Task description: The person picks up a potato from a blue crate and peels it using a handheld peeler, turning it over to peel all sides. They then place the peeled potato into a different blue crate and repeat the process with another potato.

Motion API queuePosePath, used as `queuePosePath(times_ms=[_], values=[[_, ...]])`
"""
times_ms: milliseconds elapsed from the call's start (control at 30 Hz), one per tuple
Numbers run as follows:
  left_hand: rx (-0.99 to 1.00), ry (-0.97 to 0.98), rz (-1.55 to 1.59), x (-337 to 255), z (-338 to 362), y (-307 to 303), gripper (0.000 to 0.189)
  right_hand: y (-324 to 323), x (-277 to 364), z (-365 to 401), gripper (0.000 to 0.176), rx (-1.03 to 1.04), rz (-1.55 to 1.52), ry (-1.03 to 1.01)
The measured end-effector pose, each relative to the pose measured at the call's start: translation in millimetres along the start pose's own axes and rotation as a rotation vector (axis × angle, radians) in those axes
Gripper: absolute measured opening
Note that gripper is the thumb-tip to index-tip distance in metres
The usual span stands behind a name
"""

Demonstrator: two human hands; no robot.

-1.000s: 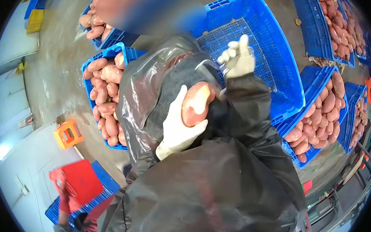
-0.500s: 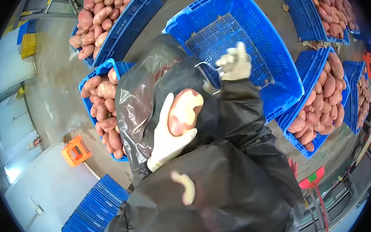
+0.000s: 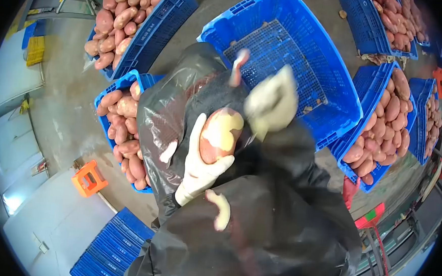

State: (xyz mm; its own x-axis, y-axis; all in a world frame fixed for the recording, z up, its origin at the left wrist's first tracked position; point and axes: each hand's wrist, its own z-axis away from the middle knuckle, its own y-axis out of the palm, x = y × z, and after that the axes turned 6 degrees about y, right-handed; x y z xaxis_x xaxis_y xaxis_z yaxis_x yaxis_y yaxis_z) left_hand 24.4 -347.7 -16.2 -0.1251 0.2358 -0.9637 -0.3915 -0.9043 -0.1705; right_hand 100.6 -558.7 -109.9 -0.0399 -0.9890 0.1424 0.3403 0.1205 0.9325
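Observation:
My left hand [image 3: 201,169], in a pale glove, is wrapped round a partly peeled red-skinned potato [image 3: 221,137] above my lap. Pale flesh shows on its upper face. To the right of the potato is my gloved right hand [image 3: 273,101], smeared by motion, its fingers curled around a thin metal peeler [image 3: 252,138] that barely shows. A blurred strip of peel [image 3: 239,67] is in the air beyond the potato. One curved peel strip [image 3: 221,212] lies on my dark apron [image 3: 286,233], and a small pale piece [image 3: 168,151] is over my left leg.
In front of my knees stands a blue crate [image 3: 336,79] with a few scraps on its mesh floor. Crates full of potatoes stand at left [image 3: 127,109], upper left [image 3: 154,32] and right [image 3: 378,127]. Stacked blue crates [image 3: 115,248] and an orange stool [image 3: 90,178] are at lower left.
My right hand has come down toward the potato from over the crate. A peel strip now flies beyond the potato, and a small pale piece shows at left. My left hand barely moved.

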Motion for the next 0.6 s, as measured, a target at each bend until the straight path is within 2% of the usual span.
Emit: queuePosePath(times_ms=[33, 100, 133, 167, 200, 233, 267, 300, 333, 367, 400, 433, 500, 533, 567, 600], values=[[0.003, -0.008, 0.003, 7.2, 1.7, 1.7, 0.095, -0.8, -4.4, 1.9, 0.030, -0.029, 0.016, 0.086], [0.001, -0.082, 0.958, 22.4, 13.8, 2.3, 0.093, 0.2, -17.3, 14.9, 0.035, -0.092, 0.028, 0.250], [-0.105, -0.196, 0.805, -9.8, 2.2, 11.3, 0.093, 4.9, -7.5, 5.8, 0.037, -0.189, 0.302, 0.022], [-0.110, -0.183, 0.811, -7.1, -1.0, 9.4, 0.093, 10.2, 5.0, -0.7, 0.039, -0.291, 0.568, -0.204], [-0.138, -0.165, 0.398, -4.7, 1.6, 3.7, 0.094, 15.8, 13.5, -0.2, 0.043, -0.248, 0.396, -0.268], [-0.160, -0.139, -0.010, -2.9, -0.1, 2.4, 0.095, 14.4, 17.0, -1.9, 0.045, -0.166, 0.553, -0.418], [-0.192, -0.230, 0.035, -23.7, -7.5, 7.3, 0.097, 36.1, 18.1, 8.7, 0.045, -0.171, 0.505, -0.336], [-0.186, -0.229, 0.032, -21.4, -5.7, 7.2, 0.097, 57.0, 17.2, 22.6, 0.046, -0.177, 0.453, -0.262], [-0.155, -0.139, 0.087, -16.8, -1.8, 6.7, 0.096, 54.5, 15.2, 26.0, 0.046, -0.183, 0.450, -0.266], [-0.122, -0.050, 0.147, -12.3, 1.5, 7.1, 0.096, 49.7, 14.5, 29.7, 0.047, -0.051, 0.287, -0.161], [-0.048, 0.032, -0.062, -9.2, 2.0, 4.9, 0.097, 45.8, 13.2, 33.2, 0.048, 0.079, 0.124, -0.051], [-0.045, 0.024, -0.059, -1.8, 4.5, 4.1, 0.097, 48.1, -0.5, 36.9, 0.051, 0.030, 0.201, 0.010], [0.100, 0.131, -0.213, 13.0, 3.2, 0.4, 0.098, 53.9, -27.0, 45.7, 0.052, -0.020, 0.333, 0.200], [-0.008, -0.016, 0.041, 12.6, 1.6, 5.9, 0.098, 38.9, -25.5, 37.5, 0.053, 0.024, 0.390, 0.155], [-0.009, -0.021, 0.041, 7.6, 0.2, 8.7, 0.098, 34.7, -14.8, 22.1, 0.049, 0.002, 0.393, 0.187], [-0.050, -0.066, 0.008, -1.5, -1.8, 10.5, 0.098, 31.2, -10.7, 3.2, 0.047, -0.156, 0.397, 0.094]])
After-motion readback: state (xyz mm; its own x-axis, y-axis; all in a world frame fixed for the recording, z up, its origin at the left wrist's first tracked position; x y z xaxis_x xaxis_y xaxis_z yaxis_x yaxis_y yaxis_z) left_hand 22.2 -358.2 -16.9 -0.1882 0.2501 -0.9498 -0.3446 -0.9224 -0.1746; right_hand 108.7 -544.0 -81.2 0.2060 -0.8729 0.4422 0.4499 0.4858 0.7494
